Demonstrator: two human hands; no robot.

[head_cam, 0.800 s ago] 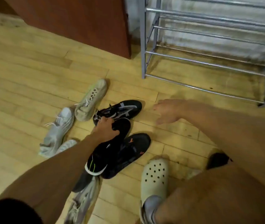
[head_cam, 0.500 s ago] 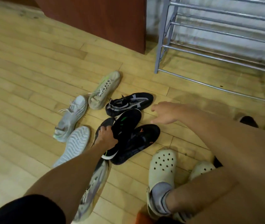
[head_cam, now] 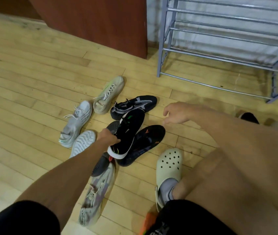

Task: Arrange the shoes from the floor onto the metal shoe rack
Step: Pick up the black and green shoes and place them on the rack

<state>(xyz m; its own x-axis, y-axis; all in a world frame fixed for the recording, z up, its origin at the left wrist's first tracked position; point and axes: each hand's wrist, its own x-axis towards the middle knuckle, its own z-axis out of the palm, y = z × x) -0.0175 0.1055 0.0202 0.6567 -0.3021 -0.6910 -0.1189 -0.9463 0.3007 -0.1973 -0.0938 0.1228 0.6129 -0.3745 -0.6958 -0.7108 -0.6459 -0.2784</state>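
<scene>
Shoes are lying in a heap on the wooden floor (head_cam: 33, 92), and the left hand (head_cam: 108, 138) is gripping a black sneaker (head_cam: 126, 133) at its collar while the right hand (head_cam: 177, 114) is hovering open and empty nearby. Pickup looks underway; next it is probably needing a lift clear of the pile toward the bare metal shoe rack (head_cam: 223, 31).

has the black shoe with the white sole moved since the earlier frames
Yes. The left hand has lifted the black shoe with the white sole; against the black and grey patterned shoe lying on the floor, its toe now sits closer, overlapping it.
</scene>
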